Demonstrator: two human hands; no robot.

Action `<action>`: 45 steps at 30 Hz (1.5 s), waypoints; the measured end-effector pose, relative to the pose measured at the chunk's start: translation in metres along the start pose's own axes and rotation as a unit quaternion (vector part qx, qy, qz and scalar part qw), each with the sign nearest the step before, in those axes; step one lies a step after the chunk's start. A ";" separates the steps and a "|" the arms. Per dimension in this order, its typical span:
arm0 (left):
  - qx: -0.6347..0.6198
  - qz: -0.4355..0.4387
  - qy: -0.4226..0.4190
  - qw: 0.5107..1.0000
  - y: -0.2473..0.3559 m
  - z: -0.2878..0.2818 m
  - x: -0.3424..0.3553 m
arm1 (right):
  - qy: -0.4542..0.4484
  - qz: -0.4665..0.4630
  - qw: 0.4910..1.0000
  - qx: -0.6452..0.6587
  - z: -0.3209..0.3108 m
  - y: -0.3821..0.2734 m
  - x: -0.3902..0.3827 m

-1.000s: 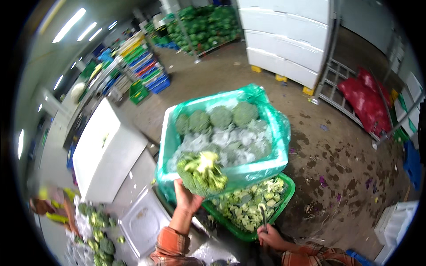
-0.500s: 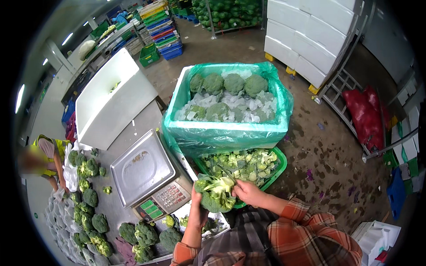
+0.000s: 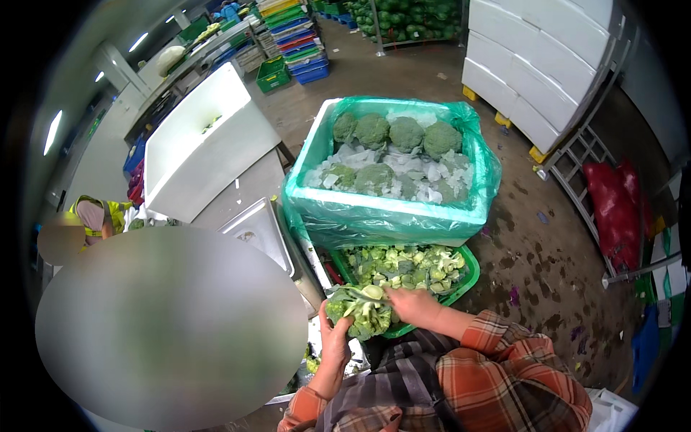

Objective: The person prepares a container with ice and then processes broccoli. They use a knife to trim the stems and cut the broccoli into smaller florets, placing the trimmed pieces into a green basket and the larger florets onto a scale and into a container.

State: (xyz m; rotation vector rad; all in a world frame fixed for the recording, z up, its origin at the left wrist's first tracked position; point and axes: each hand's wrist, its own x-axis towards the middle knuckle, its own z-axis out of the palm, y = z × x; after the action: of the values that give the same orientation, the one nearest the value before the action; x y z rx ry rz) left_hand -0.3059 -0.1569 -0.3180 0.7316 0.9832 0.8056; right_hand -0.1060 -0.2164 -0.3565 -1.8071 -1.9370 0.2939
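Note:
My left hand (image 3: 335, 344) is closed round a broccoli head (image 3: 371, 322) from its left side, with the cut stem facing up. At the stem's right, my right hand (image 3: 412, 307) is closed on a knife, its handle hidden in the fingers; the thin blade is hard to make out against the stem. Just beyond my hands, a green basket (image 3: 471, 272) holds broccoli trimmings (image 3: 403, 266). Behind it stands a white foam box (image 3: 389, 204) lined with green plastic film, holding several broccoli heads (image 3: 407, 135) among crushed ice (image 3: 425, 173).
Left of the basket is a weighing scale (image 3: 263, 234), partly hidden by a large blurred patch. A tilted white foam box (image 3: 194, 158) rests on the metal table (image 3: 252, 183). White foam boxes (image 3: 533, 68) are stacked at right. A person (image 3: 108, 212) in a yellow vest stands far left.
The view has shifted left, so the scene sits further right. My hands still hold the broccoli and knife close together. A blurred patch now covers the lower left, hiding most of the scale and table broccoli.

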 end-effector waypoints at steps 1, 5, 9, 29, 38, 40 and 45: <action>-0.046 -0.017 -0.001 0.999 0.000 -0.005 0.001 | 0.011 0.002 1.000 -0.010 0.008 0.012 -0.002; 0.009 0.092 -0.048 0.995 0.041 -0.010 0.014 | -0.163 0.268 0.948 -0.052 0.060 0.152 -0.078; 0.316 0.284 0.161 0.891 0.140 -0.036 0.032 | -0.062 0.242 0.966 0.073 0.042 0.093 -0.067; 0.490 0.316 0.424 0.693 0.193 -0.182 0.036 | -0.224 0.118 0.949 0.186 0.042 0.070 -0.010; 0.429 0.350 0.448 0.702 0.218 -0.150 0.036 | -0.237 0.117 0.944 0.197 0.044 0.093 0.009; 0.427 0.394 0.391 0.714 0.205 -0.149 0.074 | -0.215 0.139 0.947 0.193 0.040 0.077 0.011; 0.572 0.235 0.267 0.739 0.171 -0.114 0.129 | -0.266 0.093 0.950 0.138 0.067 0.062 -0.004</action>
State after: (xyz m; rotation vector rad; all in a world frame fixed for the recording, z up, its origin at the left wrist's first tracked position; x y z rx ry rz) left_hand -0.4098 0.0576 -0.2740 1.9479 1.8999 0.8005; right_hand -0.0831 -0.2033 -0.4439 -1.8461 -1.9232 1.1591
